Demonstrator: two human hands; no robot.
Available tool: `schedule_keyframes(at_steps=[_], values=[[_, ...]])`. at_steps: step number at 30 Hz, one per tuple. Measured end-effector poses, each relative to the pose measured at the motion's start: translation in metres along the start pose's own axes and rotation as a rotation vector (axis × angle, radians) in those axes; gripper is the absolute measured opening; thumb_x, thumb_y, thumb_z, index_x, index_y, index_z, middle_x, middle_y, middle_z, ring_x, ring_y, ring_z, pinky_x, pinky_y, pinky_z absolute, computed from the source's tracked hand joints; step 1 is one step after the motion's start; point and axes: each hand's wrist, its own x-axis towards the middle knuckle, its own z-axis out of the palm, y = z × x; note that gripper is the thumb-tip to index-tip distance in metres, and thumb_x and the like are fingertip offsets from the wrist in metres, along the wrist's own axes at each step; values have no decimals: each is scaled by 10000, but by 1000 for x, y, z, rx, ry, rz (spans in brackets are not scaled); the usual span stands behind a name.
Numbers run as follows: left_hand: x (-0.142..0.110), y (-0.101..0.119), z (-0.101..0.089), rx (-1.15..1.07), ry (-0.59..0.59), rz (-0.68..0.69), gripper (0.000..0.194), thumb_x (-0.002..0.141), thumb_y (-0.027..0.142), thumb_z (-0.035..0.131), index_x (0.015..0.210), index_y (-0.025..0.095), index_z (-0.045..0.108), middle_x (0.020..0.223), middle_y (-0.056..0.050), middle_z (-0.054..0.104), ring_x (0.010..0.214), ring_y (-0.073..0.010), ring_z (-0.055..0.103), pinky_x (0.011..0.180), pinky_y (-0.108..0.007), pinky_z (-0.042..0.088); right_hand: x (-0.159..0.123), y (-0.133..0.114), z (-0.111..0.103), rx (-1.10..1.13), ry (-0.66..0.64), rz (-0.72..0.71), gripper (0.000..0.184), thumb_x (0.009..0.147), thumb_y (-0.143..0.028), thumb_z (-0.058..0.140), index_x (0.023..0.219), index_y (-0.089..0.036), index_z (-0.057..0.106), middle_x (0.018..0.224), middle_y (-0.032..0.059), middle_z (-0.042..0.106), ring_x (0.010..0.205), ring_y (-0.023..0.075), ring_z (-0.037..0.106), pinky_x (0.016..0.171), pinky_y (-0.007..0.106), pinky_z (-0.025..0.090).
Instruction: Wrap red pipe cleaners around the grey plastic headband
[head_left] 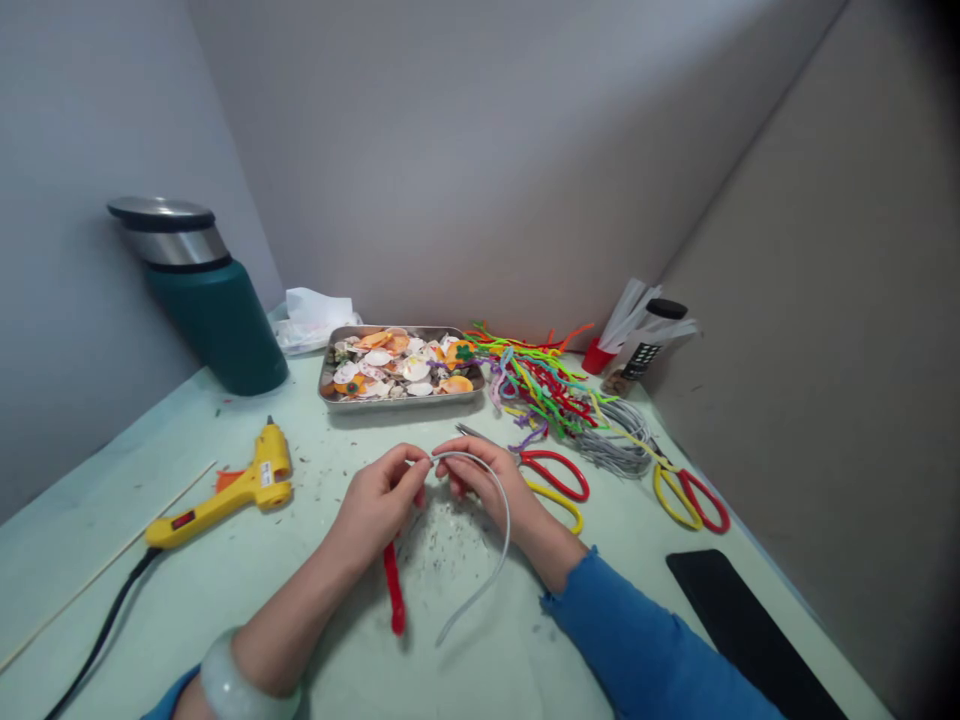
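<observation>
My left hand (382, 500) and my right hand (491, 490) meet fingertip to fingertip above the middle of the table. Between them, both pinch a grey wire (504, 545) near one end. From there the wire arcs over my right fingers and curls down to a loose end. A fuzzy red pipe cleaner (393, 590) hangs below my left hand; its upper part is hidden behind the fingers. Just beyond my right hand lie scissors (559, 475) with red and yellow handles, partly covered by that hand.
A yellow glue gun (232, 495) with its cord lies left, beside a thin stick (112, 560). Behind stand a green bottle (217, 320) and a metal tray (397, 403) of shells. Pipe cleaners (540, 375), coiled wire (619, 445), more scissors (686, 495) and a black strip (742, 620) lie right.
</observation>
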Motion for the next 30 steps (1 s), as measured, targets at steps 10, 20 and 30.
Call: schedule_keyframes(at_steps=[10,20,30], values=[[2,-4,-2,10,-12,56,247,817,404,524,926,191,588,590,65,494,437,-80,387,433,-199,311,0,-7,-10,151,-158,269,252,720,-344,711,827,-143,605,541,-42,561,399,41,412,412,172,323],[2,-5,-2,209,82,191,147,800,322,545,851,197,602,765,2,652,663,-148,575,633,-258,428,0,-6,-4,141,-76,264,165,704,-278,679,754,-158,578,422,-80,474,342,31,308,368,173,228],[1,-7,-2,279,69,188,163,814,329,532,851,197,621,721,12,651,640,-144,567,613,-253,410,0,-1,0,116,-37,233,179,690,-286,679,708,-167,547,417,-91,431,342,34,283,351,180,193]])
